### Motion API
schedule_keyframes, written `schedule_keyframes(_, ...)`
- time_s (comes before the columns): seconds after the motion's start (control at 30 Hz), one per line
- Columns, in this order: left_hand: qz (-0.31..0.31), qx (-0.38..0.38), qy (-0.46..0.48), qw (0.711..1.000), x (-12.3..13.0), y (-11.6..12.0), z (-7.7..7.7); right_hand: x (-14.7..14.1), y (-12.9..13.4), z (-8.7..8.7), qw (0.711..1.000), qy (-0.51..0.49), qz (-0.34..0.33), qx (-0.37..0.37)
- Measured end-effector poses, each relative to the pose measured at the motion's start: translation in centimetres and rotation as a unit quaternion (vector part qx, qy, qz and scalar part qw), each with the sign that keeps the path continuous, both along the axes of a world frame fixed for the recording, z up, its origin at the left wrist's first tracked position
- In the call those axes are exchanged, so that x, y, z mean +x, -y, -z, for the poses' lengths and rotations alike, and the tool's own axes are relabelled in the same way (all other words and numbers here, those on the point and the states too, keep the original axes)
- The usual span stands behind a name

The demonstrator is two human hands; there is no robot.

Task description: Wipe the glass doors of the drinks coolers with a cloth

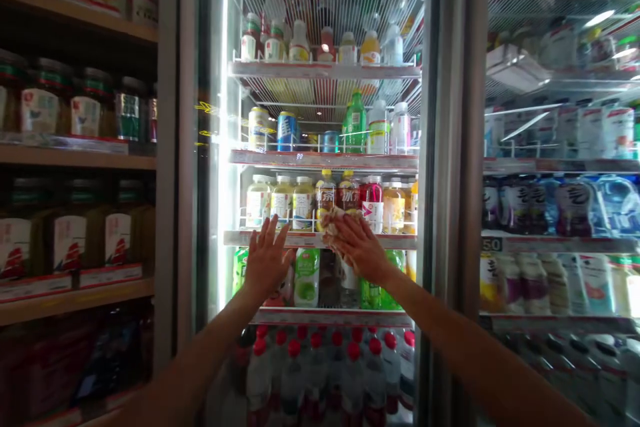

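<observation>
Both arms reach forward to a lit drinks fridge, seen through what looks like its glass door (320,110), which carries faint reflections. My left hand (267,255) is open, palm forward and fingers spread, in front of the lower shelves; it seems to rest on the glass. In my right hand (364,250) is a crumpled pale cloth (336,221), held under the fingers and flat against the door. Behind the cloth stand brown tea bottles (349,192) with yellow caps, partly covered by it. A red drink bottle (372,200) shows just right of them.
Dark metal door frames (457,147) flank the lit section. On the left, wooden shelves (80,155) carry rows of jars and bottles. Another glass-fronted fridge section (560,167) with drinks is on the right. Red-capped bottles (294,348) fill the bottom.
</observation>
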State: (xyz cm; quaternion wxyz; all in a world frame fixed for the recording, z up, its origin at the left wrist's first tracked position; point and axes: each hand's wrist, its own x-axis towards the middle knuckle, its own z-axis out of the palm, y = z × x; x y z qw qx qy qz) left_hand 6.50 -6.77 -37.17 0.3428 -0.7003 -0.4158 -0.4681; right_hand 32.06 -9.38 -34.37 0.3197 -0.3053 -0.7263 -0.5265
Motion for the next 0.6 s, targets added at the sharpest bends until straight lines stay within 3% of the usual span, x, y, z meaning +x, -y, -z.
schedule_keyframes(0.03,-0.001,0.002,0.000,1.000,0.0,0.0,-0.3,0.6,0.1,-0.1,1.000,-0.011,0.003,0.002)
schedule_keyframes(0.1,-0.007,0.006,0.002,1.000,-0.1,0.0,-0.7,2.8,-0.1,-1.8,0.991,-0.124,0.018,0.048)
schedule_keyframes(0.17,-0.017,0.006,0.005,1.000,-0.4,0.0,-1.0,4.8,-0.6,-4.2,0.958,-0.259,0.028,0.117)
schedule_keyframes(0.23,-0.022,0.004,0.007,1.000,-0.5,0.0,-1.1,5.1,-1.0,-5.7,0.935,-0.319,0.024,0.156)
schedule_keyframes(0.3,-0.019,0.004,0.002,1.000,-0.4,0.0,-1.1,3.6,-1.1,-5.4,0.951,-0.276,0.011,0.136)
schedule_keyframes(0.4,-0.021,0.010,0.000,1.000,-0.1,0.0,-1.1,0.6,-0.8,-2.8,0.994,-0.092,-0.005,0.053)
schedule_keyframes(0.47,-0.027,0.011,-0.001,1.000,-0.1,0.0,-1.2,0.4,-0.4,-1.7,1.000,-0.013,-0.007,0.023)
schedule_keyframes(0.53,-0.033,0.009,-0.003,0.999,-0.4,0.1,-1.4,2.1,-0.1,-2.4,0.998,-0.047,-0.004,0.043)
schedule_keyframes(0.6,-0.038,0.008,-0.004,0.999,-0.9,0.1,-1.7,4.6,0.0,-4.4,0.982,-0.159,0.004,0.098)
